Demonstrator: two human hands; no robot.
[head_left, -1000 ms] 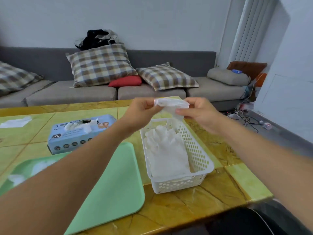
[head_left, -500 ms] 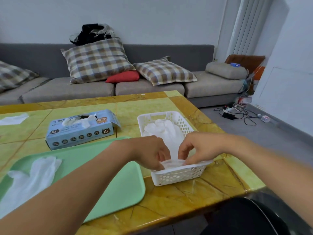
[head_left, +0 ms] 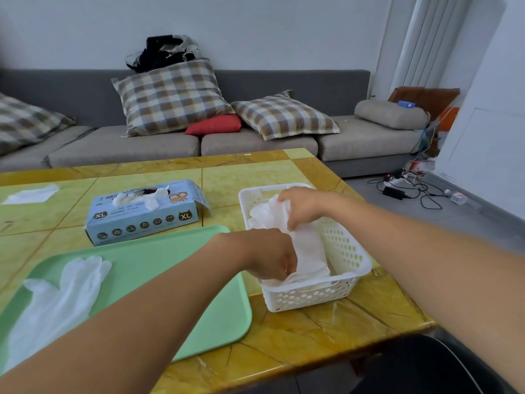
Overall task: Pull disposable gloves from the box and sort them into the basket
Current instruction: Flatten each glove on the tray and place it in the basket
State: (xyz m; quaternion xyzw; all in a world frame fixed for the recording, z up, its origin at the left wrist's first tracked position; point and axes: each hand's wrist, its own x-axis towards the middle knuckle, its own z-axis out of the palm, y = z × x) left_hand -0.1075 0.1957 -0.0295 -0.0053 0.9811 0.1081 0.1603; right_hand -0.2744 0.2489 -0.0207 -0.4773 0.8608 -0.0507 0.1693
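box (head_left: 142,211) behind tray (head_left: 159,268), basket (head_left: 349,251) to their right, gloves (head_left: 306,245) in it.

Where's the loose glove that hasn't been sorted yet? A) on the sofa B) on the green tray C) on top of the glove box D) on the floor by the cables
B: a flat white glove lies on the green tray, left of the white basket where both hands are busy with the stacked gloves.
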